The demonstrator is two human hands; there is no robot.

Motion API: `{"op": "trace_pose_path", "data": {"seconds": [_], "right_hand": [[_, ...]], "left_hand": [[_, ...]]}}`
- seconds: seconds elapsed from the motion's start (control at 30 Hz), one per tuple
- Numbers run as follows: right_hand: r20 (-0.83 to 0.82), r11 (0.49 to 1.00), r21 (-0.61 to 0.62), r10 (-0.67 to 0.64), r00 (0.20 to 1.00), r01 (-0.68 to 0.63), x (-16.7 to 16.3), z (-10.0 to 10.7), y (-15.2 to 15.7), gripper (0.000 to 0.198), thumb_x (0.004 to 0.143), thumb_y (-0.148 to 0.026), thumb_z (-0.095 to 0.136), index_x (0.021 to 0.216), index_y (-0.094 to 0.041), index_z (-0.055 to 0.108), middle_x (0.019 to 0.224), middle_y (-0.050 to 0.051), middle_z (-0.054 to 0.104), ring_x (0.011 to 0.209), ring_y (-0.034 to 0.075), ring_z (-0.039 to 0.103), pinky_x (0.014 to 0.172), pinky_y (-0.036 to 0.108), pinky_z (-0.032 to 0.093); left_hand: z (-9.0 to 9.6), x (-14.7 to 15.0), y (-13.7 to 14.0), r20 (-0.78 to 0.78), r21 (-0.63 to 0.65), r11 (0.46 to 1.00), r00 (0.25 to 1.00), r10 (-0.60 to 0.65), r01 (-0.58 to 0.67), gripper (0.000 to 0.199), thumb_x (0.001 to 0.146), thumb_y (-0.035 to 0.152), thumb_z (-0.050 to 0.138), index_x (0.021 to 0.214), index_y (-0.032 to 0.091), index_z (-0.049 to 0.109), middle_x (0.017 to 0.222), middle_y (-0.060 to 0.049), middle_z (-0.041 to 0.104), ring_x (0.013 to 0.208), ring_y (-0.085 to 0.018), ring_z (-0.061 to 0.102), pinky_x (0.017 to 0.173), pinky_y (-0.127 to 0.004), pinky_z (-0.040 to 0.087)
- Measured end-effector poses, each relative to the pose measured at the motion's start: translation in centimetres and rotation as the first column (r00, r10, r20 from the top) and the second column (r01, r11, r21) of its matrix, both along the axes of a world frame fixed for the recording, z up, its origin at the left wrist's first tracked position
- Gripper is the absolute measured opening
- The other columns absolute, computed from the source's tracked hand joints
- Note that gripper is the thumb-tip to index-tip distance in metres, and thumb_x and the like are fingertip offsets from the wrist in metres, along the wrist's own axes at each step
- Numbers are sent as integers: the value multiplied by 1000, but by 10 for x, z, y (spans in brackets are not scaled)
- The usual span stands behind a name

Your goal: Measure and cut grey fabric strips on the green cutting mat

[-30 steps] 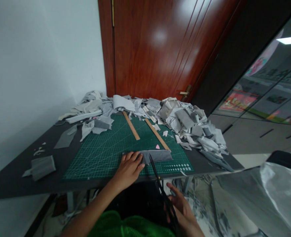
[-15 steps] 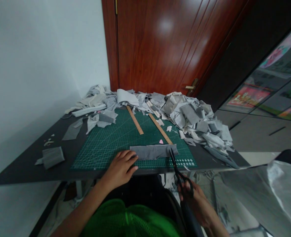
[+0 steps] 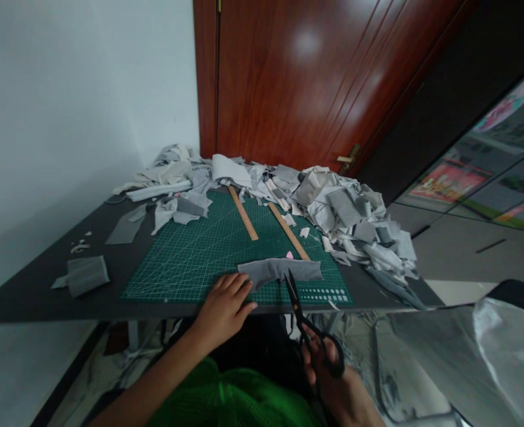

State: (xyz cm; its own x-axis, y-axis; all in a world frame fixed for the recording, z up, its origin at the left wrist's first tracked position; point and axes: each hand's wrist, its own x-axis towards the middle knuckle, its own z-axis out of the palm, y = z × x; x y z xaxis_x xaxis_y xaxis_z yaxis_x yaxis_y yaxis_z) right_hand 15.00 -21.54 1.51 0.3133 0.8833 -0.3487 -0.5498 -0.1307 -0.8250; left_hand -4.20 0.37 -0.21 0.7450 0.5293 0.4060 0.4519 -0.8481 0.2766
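A grey strip of fabric (image 3: 304, 270) lies across the front of the green cutting mat (image 3: 190, 255), its left part slightly rumpled. My left hand (image 3: 229, 301) rests flat at the strip's left end, fingers stretched out over the cloth and mat. In my right hand (image 3: 326, 359) is a pair of black scissors (image 3: 295, 303), held by the handles below the table's front edge. The scissors' blades are a little apart and their tips touch or hover at the strip's lower edge, near its middle; contact is hard to tell.
Two wooden rulers (image 3: 288, 230) lie on the mat beside a small pink piece (image 3: 289, 255). Heaped fabric scraps (image 3: 328, 196) line the table's back and right. A folded grey cloth (image 3: 87, 276) sits on the dark table (image 3: 34, 284) at left. A wooden door (image 3: 283, 77) stands behind.
My right hand has brought the scissors leftward along the strip, from near its right end to about its middle. The cloth has bunched up a little; my left hand stays at its left end.
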Motion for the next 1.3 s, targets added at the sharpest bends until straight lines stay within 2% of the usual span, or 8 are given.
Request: {"op": "trace_pose_path", "data": {"seconds": [0.27, 0.43, 0.63, 0.77, 0.9, 1.07, 1.2, 1.3], "right_hand": [[98, 987, -43, -152, 984, 157, 34, 6, 6, 61, 74, -66, 82, 115, -22, 75, 82, 2, 64, 68, 17, 56, 64, 29, 50], [-12, 990, -14, -141, 990, 141, 21, -1, -7, 67, 71, -72, 80, 120, -27, 74, 89, 4, 68, 70, 18, 59, 65, 29, 51], [-27, 968, 113, 228, 973, -224, -9, -21, -22, 94, 60, -73, 87, 139, -27, 63, 80, 3, 69, 55, 15, 60, 51, 24, 42], [-14, 923, 71, 380, 925, -378, -17, -19, -21, 107, 58, -62, 94, 150, -26, 50, 89, 7, 72, 69, 22, 70, 60, 29, 50], [-87, 940, 17, 340, 936, -340, -13, -25, -24, 113, 52, -63, 96, 148, -23, 51, 79, 3, 68, 63, 22, 68, 60, 34, 53], [-151, 956, -74, 271, 951, -284, -6, -38, -36, 107, 47, -62, 97, 140, -23, 61, 74, 2, 64, 62, 25, 66, 56, 38, 54], [-54, 987, -87, 131, 990, -136, -12, -32, -50, 85, 56, -65, 92, 129, -26, 70, 89, 8, 70, 77, 26, 67, 69, 40, 56], [27, 986, -116, 122, 992, -118, -21, -22, -57, 82, 67, -73, 81, 133, -25, 68, 90, 10, 71, 76, 25, 65, 69, 39, 55]], "left_hand": [[-4, -2, -2, -81, 12, 975, 972, -222, 224, 62, 98, 39, 62, 155, 26, 42, 162, -8, 44, 153, -30, 33, 127, -57, 18], [-4, -5, 1, 41, -48, 991, 992, -121, 123, 64, 100, 34, 59, 159, 25, 35, 163, -8, 42, 154, -27, 31, 124, -48, 32], [-2, -1, -2, 11, -38, 988, 989, -151, 151, 49, 100, 29, 60, 148, 28, 52, 154, -5, 54, 145, -27, 45, 124, -51, 31], [7, 10, -2, 59, -120, 989, 995, -79, 86, 27, 96, 26, 64, 123, 25, 69, 133, -5, 68, 126, -26, 60, 117, -48, 39], [20, 23, -3, 39, -164, 986, 999, -13, 20, 11, 90, 22, 72, 101, 25, 72, 109, -3, 72, 109, -26, 65, 98, -46, 48], [21, 33, -2, 81, -129, 991, 996, 38, -28, 5, 92, 24, 73, 96, 27, 73, 102, -1, 75, 106, -26, 64, 91, -46, 44], [11, 30, 1, 98, -97, 994, 995, -32, 41, 13, 95, 18, 66, 90, 27, 74, 97, 1, 76, 98, -23, 64, 88, -43, 45], [7, 26, -1, 34, -36, 996, 996, -79, 80, 20, 97, 13, 59, 92, 26, 75, 98, -1, 75, 96, -23, 63, 84, -42, 47]]}}
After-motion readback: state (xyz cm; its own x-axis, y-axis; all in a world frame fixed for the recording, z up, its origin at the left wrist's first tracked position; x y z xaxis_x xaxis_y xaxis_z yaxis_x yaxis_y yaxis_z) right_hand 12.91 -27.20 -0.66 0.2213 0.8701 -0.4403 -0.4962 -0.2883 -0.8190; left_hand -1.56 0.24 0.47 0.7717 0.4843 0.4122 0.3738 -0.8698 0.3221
